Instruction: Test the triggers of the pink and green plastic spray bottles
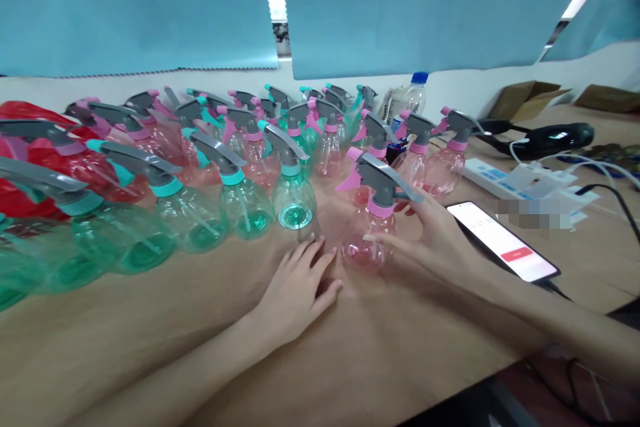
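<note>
My right hand (425, 233) is closed around the body of a pink spray bottle (361, 247), thumb on its near side, the other fingers partly hidden behind it. The bottle stands upright on the brown table, with a grey trigger head and pink collar. My left hand (303, 280) rests palm down to the left of it, fingers stretched and holding nothing. Just beyond those fingertips stands a green spray bottle (295, 203). A second green spray bottle (247, 207) is beside that one, in a front row of green bottles running left.
Many pink and green spray bottles crowd the table behind the front row. Red plastic (20, 167) lies at the far left. To the right are a lit phone (505, 240), a white power strip (493, 177) with cables, and a black object (555, 140). A blue-capped bottle (414, 97) stands behind.
</note>
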A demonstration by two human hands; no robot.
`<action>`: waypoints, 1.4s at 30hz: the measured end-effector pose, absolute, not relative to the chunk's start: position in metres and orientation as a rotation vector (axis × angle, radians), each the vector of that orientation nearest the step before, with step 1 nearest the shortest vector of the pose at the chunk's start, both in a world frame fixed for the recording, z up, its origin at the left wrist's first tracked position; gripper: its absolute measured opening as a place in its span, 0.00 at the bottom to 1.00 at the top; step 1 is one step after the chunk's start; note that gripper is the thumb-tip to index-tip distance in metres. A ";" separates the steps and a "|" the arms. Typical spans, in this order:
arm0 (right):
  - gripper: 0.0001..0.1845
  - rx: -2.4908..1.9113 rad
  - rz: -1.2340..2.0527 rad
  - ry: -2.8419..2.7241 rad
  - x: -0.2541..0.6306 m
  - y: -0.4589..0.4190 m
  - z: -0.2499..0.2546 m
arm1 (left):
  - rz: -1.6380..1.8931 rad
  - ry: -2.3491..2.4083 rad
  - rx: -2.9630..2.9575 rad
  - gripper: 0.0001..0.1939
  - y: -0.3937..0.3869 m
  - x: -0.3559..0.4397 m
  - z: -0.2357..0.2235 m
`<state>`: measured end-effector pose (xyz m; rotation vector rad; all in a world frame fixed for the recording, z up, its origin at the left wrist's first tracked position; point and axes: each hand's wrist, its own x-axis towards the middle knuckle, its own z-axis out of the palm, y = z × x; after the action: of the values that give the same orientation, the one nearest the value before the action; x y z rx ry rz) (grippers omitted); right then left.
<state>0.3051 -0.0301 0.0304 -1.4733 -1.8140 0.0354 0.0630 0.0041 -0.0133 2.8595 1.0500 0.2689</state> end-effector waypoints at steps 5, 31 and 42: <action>0.27 -1.489 0.019 -1.856 0.301 -0.008 0.034 | 0.267 1.047 2.855 0.24 0.004 0.063 -0.014; 0.30 -1.604 0.231 -1.914 0.282 0.067 0.056 | 0.310 1.020 2.825 0.24 0.008 0.060 -0.016; 0.20 -1.524 0.331 -1.857 0.337 0.037 0.080 | 0.320 0.999 2.867 0.23 0.010 0.058 -0.017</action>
<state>0.3369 0.0367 0.0805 -1.5242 -1.8570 0.3311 0.0583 0.0097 -0.0166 2.8667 0.9987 0.3199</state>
